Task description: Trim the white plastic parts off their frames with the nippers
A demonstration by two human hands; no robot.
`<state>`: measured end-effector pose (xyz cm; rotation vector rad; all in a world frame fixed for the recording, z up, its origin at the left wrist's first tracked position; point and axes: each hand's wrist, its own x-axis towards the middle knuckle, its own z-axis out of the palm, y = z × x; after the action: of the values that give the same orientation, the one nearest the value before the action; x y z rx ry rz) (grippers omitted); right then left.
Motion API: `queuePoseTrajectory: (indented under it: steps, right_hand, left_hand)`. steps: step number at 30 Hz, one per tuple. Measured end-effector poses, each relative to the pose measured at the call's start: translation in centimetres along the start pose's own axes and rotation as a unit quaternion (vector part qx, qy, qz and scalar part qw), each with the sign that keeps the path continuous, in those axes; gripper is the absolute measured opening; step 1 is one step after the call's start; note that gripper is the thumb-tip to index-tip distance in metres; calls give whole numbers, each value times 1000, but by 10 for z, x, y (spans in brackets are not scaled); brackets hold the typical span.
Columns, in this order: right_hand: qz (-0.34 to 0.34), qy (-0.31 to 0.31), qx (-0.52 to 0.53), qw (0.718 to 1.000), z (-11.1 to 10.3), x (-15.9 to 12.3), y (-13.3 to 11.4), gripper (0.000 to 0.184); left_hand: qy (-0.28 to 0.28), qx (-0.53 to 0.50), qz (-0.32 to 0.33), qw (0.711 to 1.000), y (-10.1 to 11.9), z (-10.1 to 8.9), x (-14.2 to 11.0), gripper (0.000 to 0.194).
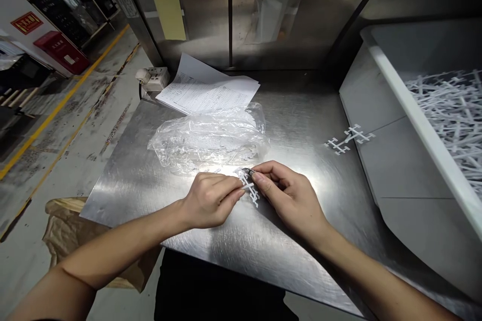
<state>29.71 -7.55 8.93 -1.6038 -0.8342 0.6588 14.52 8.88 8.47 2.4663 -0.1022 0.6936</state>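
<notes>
My left hand (pixel 213 199) pinches a small white branched plastic sprue (pixel 251 189) between thumb and fingers, just above the metal table. Against the sprue's upper end is a small dark metal tool (pixel 247 171), gripped between the thumb and fingers of my right hand (pixel 292 201); its exact kind is too small to tell. Just beyond both hands lies a clear plastic bag (pixel 203 143) with small white pieces in it. Another white branched sprue (pixel 349 139) lies flat to the right, beside the grey bin.
A large grey bin (pixel 408 160) with many white sprues (pixel 452 115) stands at the right. Printed papers (pixel 211 88) lie behind the bag, near a power socket (pixel 156 79). Brown paper (pixel 75 230) is below the table's left edge. A metal panel (pixel 211 10) rises behind.
</notes>
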Motion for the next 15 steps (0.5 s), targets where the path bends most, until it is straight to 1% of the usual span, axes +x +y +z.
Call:
queuePoseTrajectory:
  steps: [5,9,15]
  right_hand:
    - [-42,28,-5,999,-4,-5,-7,17]
    - [-89,13,-14,996,-3,-11,-13,12]
    - [-91,-5,-52,994,-2,-13,-13,10]
  left_hand:
    - [2,16,9,1000,0,-1,1,17]
    - [0,34,24,999,-1,-2,3,17]
    - [10,44,45,998,1,-1,3,18]
